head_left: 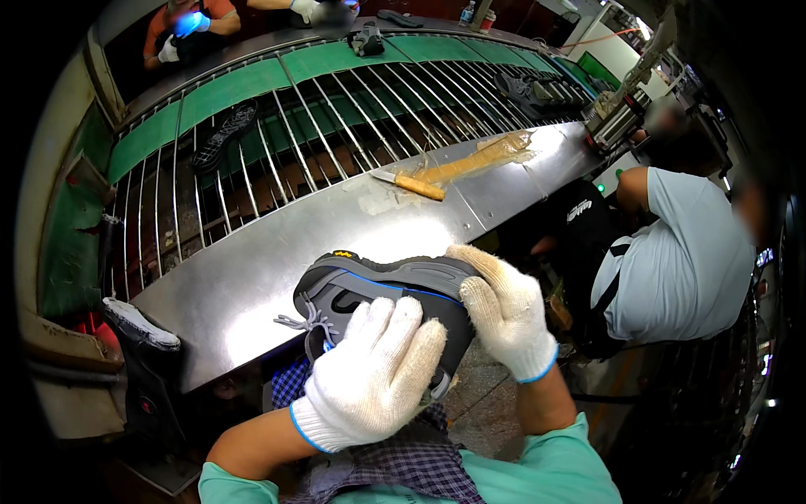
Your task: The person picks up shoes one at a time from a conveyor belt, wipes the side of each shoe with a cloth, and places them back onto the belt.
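A grey and black shoe (pixel 395 281) with a blue line above its sole and grey laces is tilted on its side at the near edge of the metal table. Its sole faces away from me, and its toe points left. My left hand (pixel 361 378), in a white knit glove with a blue cuff, holds the shoe's near side, its long fingers laid along the upper. At the other end my right hand (pixel 508 311), gloved the same way, grips the sole edge and heel area. The gloves cover part of the upper.
A wooden-handled knife (pixel 411 183) lies on the metal table (pixel 243 286) beside brown tape (pixel 495 155). Beyond runs a roller conveyor (pixel 319 126) bearing a dark sole (pixel 227 134) and other shoe parts. A co-worker (pixel 680 252) sits at right; others work across the conveyor.
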Motion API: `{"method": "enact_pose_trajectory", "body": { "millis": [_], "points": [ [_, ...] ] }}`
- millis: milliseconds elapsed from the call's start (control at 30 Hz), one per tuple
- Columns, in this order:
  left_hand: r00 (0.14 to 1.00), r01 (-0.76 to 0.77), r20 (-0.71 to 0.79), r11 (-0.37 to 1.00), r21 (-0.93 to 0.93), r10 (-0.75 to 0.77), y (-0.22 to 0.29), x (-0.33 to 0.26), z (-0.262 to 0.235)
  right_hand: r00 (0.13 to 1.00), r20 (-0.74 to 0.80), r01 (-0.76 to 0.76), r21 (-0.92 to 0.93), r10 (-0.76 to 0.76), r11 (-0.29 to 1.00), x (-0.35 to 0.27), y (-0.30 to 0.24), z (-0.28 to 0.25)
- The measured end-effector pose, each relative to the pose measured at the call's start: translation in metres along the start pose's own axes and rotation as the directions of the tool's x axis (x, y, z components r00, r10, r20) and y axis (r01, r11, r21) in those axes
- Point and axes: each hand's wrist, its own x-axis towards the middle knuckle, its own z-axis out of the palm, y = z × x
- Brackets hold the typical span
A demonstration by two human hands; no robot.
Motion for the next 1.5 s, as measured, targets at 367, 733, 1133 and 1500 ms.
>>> {"method": "enact_pose_trajectory", "body": {
  "millis": [367,733,1133,1500],
  "points": [
    [1.000,0.023,0.010,0.999,-0.024,-0.023,0.018,-0.033,0.020,0.877,0.239,-0.479,0.364,0.417,0.799,-0.029,0.008,0.010],
    [0.968,-0.198,0.155,0.980,-0.016,0.198,0.016,-0.047,0.009,0.935,0.346,0.024,-0.289,0.081,0.957,-0.051,-0.009,-0.003],
    [0.960,-0.199,0.176,0.973,-0.117,0.218,0.013,-0.123,-0.004,0.775,0.581,-0.335,0.043,0.249,0.941,-0.083,-0.005,0.041],
    [0.877,-0.338,0.317,0.932,-0.130,0.362,0.009,-0.128,0.003,0.556,0.725,-0.561,-0.033,0.406,0.827,-0.069,0.026,0.051]
  ]
}}
